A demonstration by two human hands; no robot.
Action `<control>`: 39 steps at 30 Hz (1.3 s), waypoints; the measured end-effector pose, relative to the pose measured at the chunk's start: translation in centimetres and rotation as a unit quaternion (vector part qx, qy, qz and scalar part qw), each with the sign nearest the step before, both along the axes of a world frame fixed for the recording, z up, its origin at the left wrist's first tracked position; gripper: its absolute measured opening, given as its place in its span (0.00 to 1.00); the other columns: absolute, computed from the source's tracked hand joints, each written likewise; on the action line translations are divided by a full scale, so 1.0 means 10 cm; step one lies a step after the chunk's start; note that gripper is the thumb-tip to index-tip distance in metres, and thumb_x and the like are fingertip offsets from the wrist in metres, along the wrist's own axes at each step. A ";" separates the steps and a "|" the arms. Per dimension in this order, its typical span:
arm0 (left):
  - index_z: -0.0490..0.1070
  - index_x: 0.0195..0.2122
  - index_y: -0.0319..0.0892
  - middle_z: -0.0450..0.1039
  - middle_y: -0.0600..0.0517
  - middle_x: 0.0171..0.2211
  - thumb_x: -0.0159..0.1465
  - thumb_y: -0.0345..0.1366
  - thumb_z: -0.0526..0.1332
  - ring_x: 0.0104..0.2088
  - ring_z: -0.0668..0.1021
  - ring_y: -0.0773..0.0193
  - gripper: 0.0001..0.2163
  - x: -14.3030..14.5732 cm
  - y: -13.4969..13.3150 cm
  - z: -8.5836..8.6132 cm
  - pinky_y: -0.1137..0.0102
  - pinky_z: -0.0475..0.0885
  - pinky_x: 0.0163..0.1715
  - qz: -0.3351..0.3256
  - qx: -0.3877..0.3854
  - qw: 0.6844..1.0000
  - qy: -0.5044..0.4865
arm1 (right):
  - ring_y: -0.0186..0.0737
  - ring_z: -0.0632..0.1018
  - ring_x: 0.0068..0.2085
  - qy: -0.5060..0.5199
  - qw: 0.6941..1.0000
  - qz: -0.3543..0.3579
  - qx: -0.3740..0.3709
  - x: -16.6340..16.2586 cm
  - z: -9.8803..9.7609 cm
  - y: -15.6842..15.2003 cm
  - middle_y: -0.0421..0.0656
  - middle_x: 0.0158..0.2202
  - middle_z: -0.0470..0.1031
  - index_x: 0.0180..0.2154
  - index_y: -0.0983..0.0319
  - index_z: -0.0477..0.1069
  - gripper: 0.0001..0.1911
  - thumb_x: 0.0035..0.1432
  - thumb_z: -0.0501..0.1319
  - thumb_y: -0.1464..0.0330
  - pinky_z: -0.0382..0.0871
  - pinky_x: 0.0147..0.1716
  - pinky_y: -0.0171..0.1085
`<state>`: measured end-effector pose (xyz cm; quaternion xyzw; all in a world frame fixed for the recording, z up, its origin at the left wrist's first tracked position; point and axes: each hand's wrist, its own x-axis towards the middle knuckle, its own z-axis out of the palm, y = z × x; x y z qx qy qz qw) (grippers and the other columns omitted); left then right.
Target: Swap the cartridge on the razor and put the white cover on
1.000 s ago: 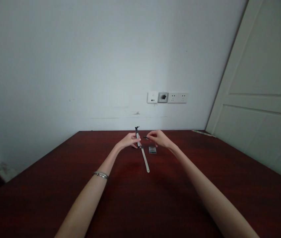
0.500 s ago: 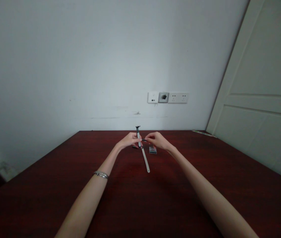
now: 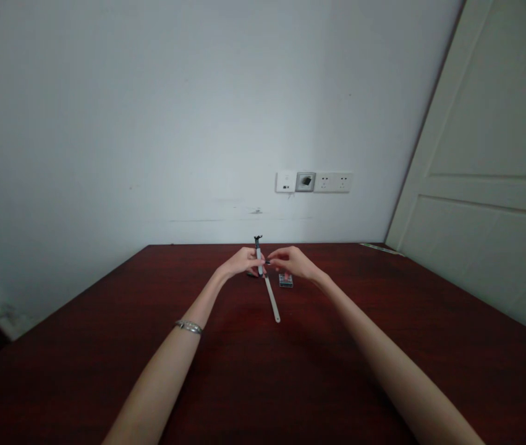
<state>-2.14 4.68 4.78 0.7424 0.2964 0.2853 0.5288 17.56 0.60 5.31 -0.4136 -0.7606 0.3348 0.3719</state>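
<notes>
My left hand (image 3: pixel 241 262) is closed around a slim tool (image 3: pixel 259 261) with a pale grey handle and a dark, forked head, held upright. Just to its right, my right hand (image 3: pixel 293 262) pinches a small dark piece (image 3: pixel 268 262) between thumb and fingertips, close beside the handle. Whether the piece touches the tool I cannot tell. Below the hands, a long pale strip (image 3: pixel 272 301) with a rounded near end slants toward me. A small clear case (image 3: pixel 285 281) lies under my right hand. Part of a dark object (image 3: pixel 252 274) shows beneath my left fingers.
The dark red wooden table (image 3: pixel 263 383) runs back to a white wall (image 3: pixel 151 123). Wall sockets (image 3: pixel 333 182) sit above its back edge. A pale panelled door (image 3: pixel 489 204) stands on the right, near a thin patterned strip (image 3: pixel 381 249) at the table's far right corner.
My right hand's fingertips have shifted slightly left toward the tool, and less of the dark piece shows between them. My left hand and the things on the table look unchanged.
</notes>
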 end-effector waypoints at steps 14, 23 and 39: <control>0.65 0.34 0.34 0.75 0.45 0.26 0.54 0.40 0.65 0.26 0.79 0.63 0.15 -0.06 -0.05 0.06 0.71 0.73 0.25 0.003 -0.015 1.000 -0.026 | 0.35 0.75 0.28 0.076 0.996 0.026 -0.029 0.07 -0.05 0.06 0.44 0.26 0.75 0.42 0.70 0.73 0.20 0.47 0.63 0.66 0.73 0.19 0.32; 0.66 0.39 0.34 0.76 0.43 0.28 0.54 0.40 0.65 0.27 0.79 0.61 0.17 -0.11 -0.03 0.07 0.69 0.74 0.27 0.012 -0.012 0.999 -0.029 | 0.31 0.73 0.22 0.095 0.995 0.008 -0.034 0.05 -0.07 0.07 0.43 0.24 0.76 0.42 0.69 0.75 0.21 0.47 0.64 0.64 0.73 0.20 0.32; 0.68 0.31 0.35 0.74 0.49 0.25 0.52 0.40 0.65 0.26 0.76 0.66 0.13 -0.16 -0.07 0.13 0.74 0.70 0.24 0.152 0.158 0.976 -0.013 | 0.29 0.73 0.19 0.178 0.979 -0.089 -0.034 0.16 0.05 0.12 0.46 0.29 0.78 0.38 0.68 0.76 0.12 0.48 0.65 0.71 0.71 0.15 0.27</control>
